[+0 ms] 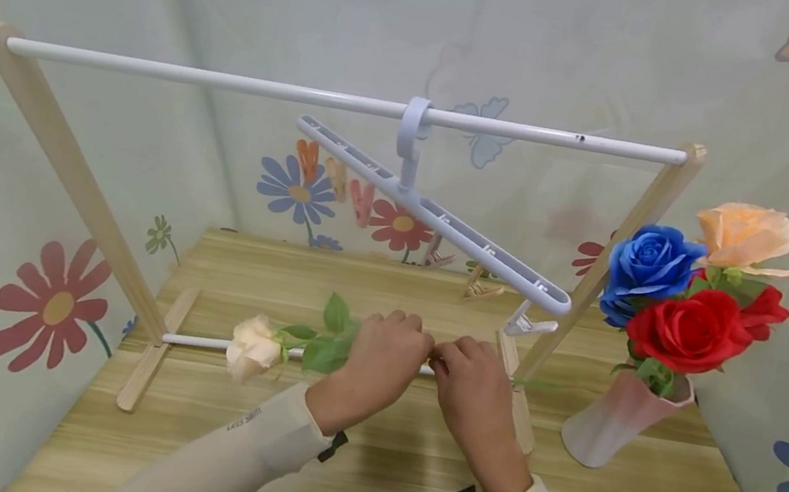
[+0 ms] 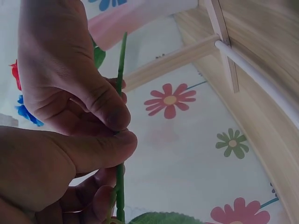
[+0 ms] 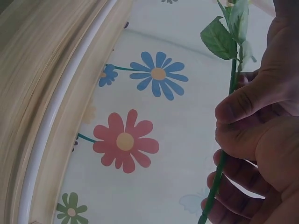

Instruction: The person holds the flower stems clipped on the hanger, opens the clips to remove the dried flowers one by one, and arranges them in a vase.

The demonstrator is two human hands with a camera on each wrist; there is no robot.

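Observation:
A cream artificial rose (image 1: 255,348) lies sideways in front of me, its bloom pointing left and its green leaves (image 1: 331,342) beside my left hand (image 1: 383,366). Thumb and fingers of that hand pinch the green stem (image 2: 120,191). Close against it, my right hand (image 1: 482,397) pinches the same stem farther toward the cut end. In the left wrist view the two thumbs nearly touch, and the stem tip sticks out past the right hand. The right wrist view shows the stem (image 3: 216,189) running along the right hand's curled fingers. The exact pinch spot is hidden by the thumbs.
A wooden rack with a white top bar (image 1: 236,81) spans the table (image 1: 405,491). From it hangs a tilted pale hanger (image 1: 375,168) with several clips, including a white clip (image 1: 527,323). At right, a pink-white vase (image 1: 616,420) holds blue, red and peach roses.

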